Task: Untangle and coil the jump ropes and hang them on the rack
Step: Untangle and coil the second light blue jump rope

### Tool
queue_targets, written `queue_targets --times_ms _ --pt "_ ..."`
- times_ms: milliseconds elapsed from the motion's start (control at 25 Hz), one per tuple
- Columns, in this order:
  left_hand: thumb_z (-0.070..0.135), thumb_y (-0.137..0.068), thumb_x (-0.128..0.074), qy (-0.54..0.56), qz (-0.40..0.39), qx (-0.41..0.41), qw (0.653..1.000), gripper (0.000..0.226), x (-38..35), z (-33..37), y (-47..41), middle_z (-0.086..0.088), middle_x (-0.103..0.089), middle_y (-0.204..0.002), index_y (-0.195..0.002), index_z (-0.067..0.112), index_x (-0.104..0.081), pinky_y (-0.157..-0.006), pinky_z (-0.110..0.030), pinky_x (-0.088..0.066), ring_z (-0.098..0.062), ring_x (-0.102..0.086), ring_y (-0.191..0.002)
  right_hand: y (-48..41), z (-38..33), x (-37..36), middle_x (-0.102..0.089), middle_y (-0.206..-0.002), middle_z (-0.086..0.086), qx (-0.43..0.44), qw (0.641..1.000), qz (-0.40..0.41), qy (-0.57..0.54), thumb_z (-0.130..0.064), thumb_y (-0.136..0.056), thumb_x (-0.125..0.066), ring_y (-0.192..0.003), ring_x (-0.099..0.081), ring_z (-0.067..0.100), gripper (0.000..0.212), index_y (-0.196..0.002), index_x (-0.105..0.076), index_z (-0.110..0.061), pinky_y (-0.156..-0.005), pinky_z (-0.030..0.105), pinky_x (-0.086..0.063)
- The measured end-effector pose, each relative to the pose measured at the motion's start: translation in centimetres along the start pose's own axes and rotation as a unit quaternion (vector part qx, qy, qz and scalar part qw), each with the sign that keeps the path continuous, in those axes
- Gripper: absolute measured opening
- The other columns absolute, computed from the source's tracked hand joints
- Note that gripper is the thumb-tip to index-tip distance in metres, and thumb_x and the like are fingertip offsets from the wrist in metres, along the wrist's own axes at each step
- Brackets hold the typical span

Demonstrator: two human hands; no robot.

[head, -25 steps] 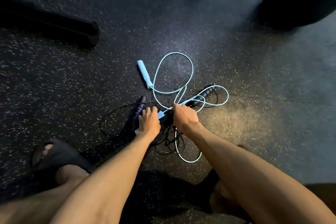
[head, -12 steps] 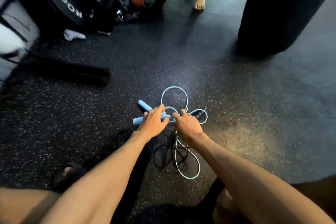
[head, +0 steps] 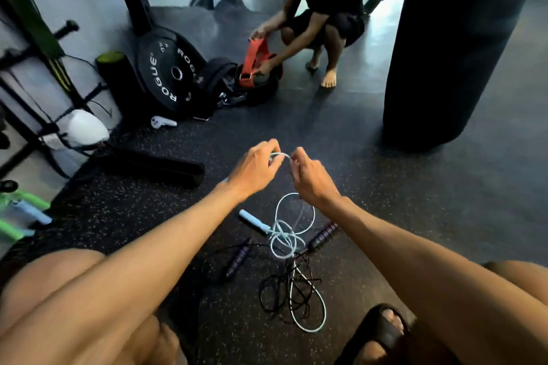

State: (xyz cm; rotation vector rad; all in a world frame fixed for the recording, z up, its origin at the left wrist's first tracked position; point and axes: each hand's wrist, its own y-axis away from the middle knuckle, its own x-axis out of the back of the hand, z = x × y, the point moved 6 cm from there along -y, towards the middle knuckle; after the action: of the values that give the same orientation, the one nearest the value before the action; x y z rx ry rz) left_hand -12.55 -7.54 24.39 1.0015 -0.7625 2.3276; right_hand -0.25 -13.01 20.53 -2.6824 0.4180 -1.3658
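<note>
Jump ropes (head: 284,241) on the floor (head: 415,187), weight plate (head: 166,68) beyond them to the left, punching bag (head: 453,38) beyond to the right.

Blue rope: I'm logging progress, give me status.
Left hand and right hand pinch a raised blue rope strand. Lower loops on floor. Black rope tangled through them, in the way.

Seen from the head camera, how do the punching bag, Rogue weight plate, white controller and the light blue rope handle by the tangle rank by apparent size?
1. punching bag
2. weight plate
3. white controller and light blue handle: these look alike, and the handle lies nearer the camera, so I won't rank them.
</note>
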Motion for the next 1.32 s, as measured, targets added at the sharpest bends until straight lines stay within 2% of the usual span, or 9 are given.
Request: queue_targets --times_ms 320,440,560,640,760,880,1000,1080,1320 --pt "0.022 -0.099 -0.05 -0.002 -0.033 -0.026 0.999 0.017 4.7 0.8 -2.8 0.001 -0.065 -0.064 -0.082 0.02 -0.051 -0.065 -0.041 -0.052 -0.018 -0.062 -0.06 -2.8 -3.7 6.6 -0.059 -0.06 -0.002 0.085 0.994 0.073 -0.017 -0.03 -0.096 -0.058 -0.054 -0.052 0.019 0.017 -0.085 -0.062 -0.018 -0.055 0.036 -0.044" --pt "0.017 -0.101 -0.045 0.044 -0.002 -0.056 0.997 0.017 5.8 2.0 -3.4 -0.001 -0.066 -0.062 -0.085 0.015 -0.049 -0.062 -0.032 -0.051 -0.014 -0.063 -0.057 -3.5 -0.6 4.8 -0.07 -0.068 0.002 0.02 0.999 -0.047 -0.003 -0.027 -0.096 -0.059 -0.062 -0.064 0.018 0.02 -0.081 -0.061 -0.013 -0.061 0.035 -0.051" --pt "0.013 -0.101 -0.043 0.073 0.021 -0.051 0.996 0.016 6.6 1.8 -3.6 -0.002 -0.068 -0.061 -0.086 0.012 -0.05 -0.058 -0.025 -0.045 -0.008 -0.057 -0.053 -2.8 2.0 2.0 -0.077 -0.082 0.007 -0.054 0.979 -0.196 -0.013 -0.018 -0.098 -0.057 -0.08 -0.074 0.022 0.021 -0.085 -0.069 -0.006 -0.082 0.042 -0.059" --pt "0.012 -0.101 -0.044 0.066 0.02 -0.031 0.997 0.015 6.8 0.8 -3.7 -0.003 -0.069 -0.063 -0.089 0.011 -0.053 -0.055 -0.02 -0.038 -0.004 -0.052 -0.049 -2.7 1.8 1.9 -0.076 -0.082 0.015 -0.09 0.972 -0.204 -0.067 -0.014 -0.1 -0.054 -0.078 -0.075 0.03 0.023 -0.088 -0.068 0.002 -0.081 0.048 -0.061" --pt "0.011 -0.1 -0.047 0.051 0.014 -0.013 0.999 0.013 7.0 -0.3 -3.9 -0.002 -0.069 -0.066 -0.097 0.012 -0.06 -0.059 -0.019 -0.042 -0.002 -0.056 -0.054 -3.5 -0.2 4.4 -0.071 -0.07 0.024 -0.089 0.978 -0.102 -0.159 -0.011 -0.1 -0.053 -0.059 -0.071 0.035 0.024 -0.085 -0.064 0.003 -0.062 0.052 -0.062" --pt "0.013 -0.098 -0.051 0.097 -0.008 0.014 0.995 0.015 6.7 -0.9 -4.1 -0.002 -0.061 -0.061 -0.094 0.01 -0.065 -0.06 -0.027 -0.049 -0.014 -0.058 -0.052 -4.6 -3.0 8.0 -0.062 -0.053 0.009 -0.042 0.98 0.042 -0.188 -0.014 -0.097 -0.058 -0.042 -0.06 0.018 0.022 -0.082 -0.07 -0.003 -0.047 0.038 -0.057" --pt "0.014 -0.1 -0.052 0.174 -0.031 0.041 0.983 0.023 6.2 -1.1 -4.0 0.001 -0.048 -0.056 -0.085 0.006 -0.066 -0.054 -0.028 -0.044 -0.015 -0.048 -0.047 -5.3 -5.3 11.1 -0.06 -0.055 -0.003 0.006 0.972 0.154 -0.175 -0.022 -0.094 -0.062 -0.048 -0.049 0.003 0.023 -0.079 -0.076 -0.01 -0.051 0.022 -0.042" --pt "0.017 -0.102 -0.05 0.243 -0.059 0.067 0.966 0.03 5.7 -0.9 -3.8 0.001 -0.041 -0.055 -0.077 0.005 -0.062 -0.053 -0.03 -0.045 -0.014 -0.042 -0.045 -5.4 -5.9 12.4 -0.067 -0.064 -0.002 0.021 0.964 0.194 -0.18 -0.023 -0.093 -0.062 -0.058 -0.052 0.003 0.023 -0.079 -0.077 -0.013 -0.06 0.023 -0.042" --pt "0.055 -0.096 -0.048 0.295 -0.206 0.173 0.917 0.053 3.7 -1.3 -1.5 0.003 -0.032 -0.051 -0.061 0.015 -0.046 -0.053 -0.027 -0.045 -0.013 -0.036 -0.045 -4.6 -5.2 13.2 -0.064 -0.068 -0.007 0.015 0.962 0.21 -0.176 -0.022 -0.09 -0.066 -0.056 -0.049 -0.001 0.01 -0.084 -0.07 -0.015 -0.059 0.011 -0.037"
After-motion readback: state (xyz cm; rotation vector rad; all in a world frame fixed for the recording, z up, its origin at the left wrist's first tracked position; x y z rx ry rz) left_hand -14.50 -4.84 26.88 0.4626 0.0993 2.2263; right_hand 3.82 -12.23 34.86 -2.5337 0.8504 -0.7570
